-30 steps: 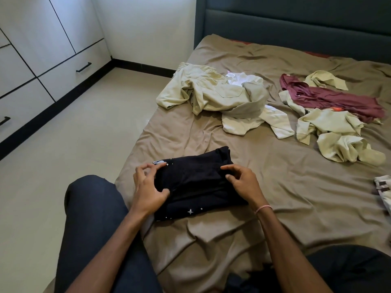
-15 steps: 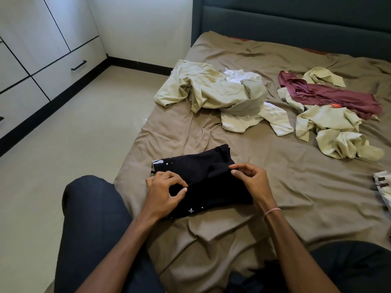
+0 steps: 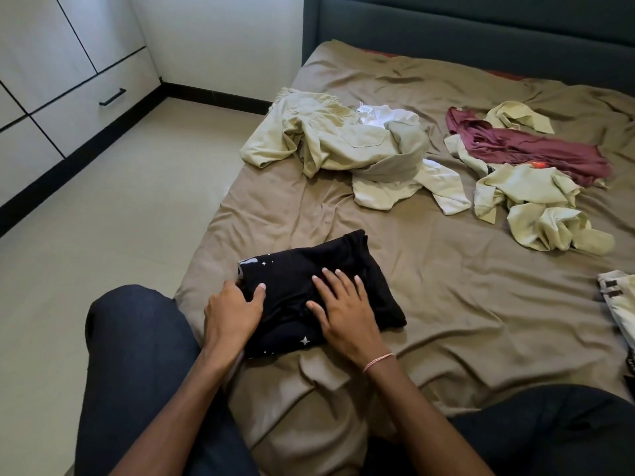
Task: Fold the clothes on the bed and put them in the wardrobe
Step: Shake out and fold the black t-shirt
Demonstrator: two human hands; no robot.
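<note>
A folded black garment (image 3: 343,266) with small white stars lies near the left edge of the bed (image 3: 464,321). My left hand (image 3: 230,310) holds its left edge, thumb on top and fingers tucked round the side. Flat on the garment's top lies my right hand (image 3: 343,310), fingers straight and spread. Farther up the bed are loose clothes: a beige and white heap (image 3: 336,142), a maroon garment (image 3: 536,149) and crumpled pale green pieces (image 3: 536,207). The white wardrobe (image 3: 68,80) with black handles stands at the left, its doors and drawers shut.
My knee in dark trousers (image 3: 137,355) is beside the bed's left edge. Pale tiled floor (image 3: 120,218) lies between bed and wardrobe. Another light garment (image 3: 618,304) shows at the right border. A dark headboard (image 3: 481,36) backs the bed.
My right hand has let go of the garment's right edge and now lies flat on top. My left hand has shifted down to the left edge. The black garment looks flatter.
</note>
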